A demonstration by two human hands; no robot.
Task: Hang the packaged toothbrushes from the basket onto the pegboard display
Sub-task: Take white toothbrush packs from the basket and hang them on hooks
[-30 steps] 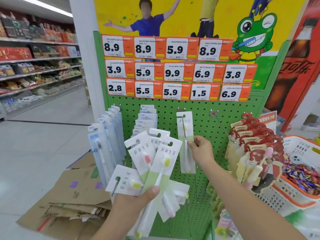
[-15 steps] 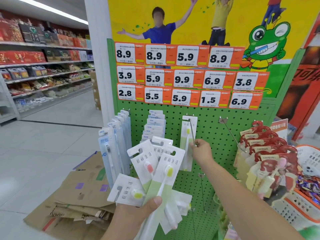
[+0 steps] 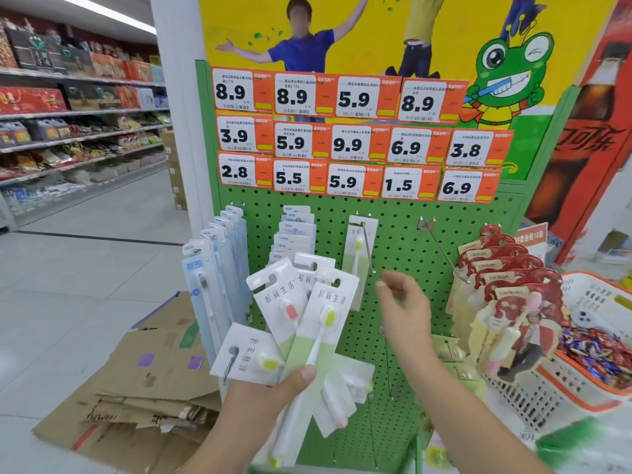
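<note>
My left hand (image 3: 270, 398) grips a fanned bundle of several white-and-green packaged toothbrushes (image 3: 318, 323) in front of the green pegboard (image 3: 403, 234). One matching pack (image 3: 357, 244) hangs at the back of the middle peg (image 3: 368, 248), against the board. My right hand (image 3: 407, 309) hovers just below and right of that peg's tip. Its fingers are loosely curled and hold nothing.
Blue toothbrush packs (image 3: 212, 268) fill the left peg, white packs (image 3: 294, 234) the one beside it, red ones (image 3: 506, 278) the right. A bare peg (image 3: 444, 254) juts out between. A white-and-orange basket (image 3: 598, 299) of sweets stands right; flattened cardboard (image 3: 136, 388) lies on the floor left.
My right hand pushed the single pack back along the middle peg to the board, let go and drew back toward me. The bundle stayed in my left hand.
</note>
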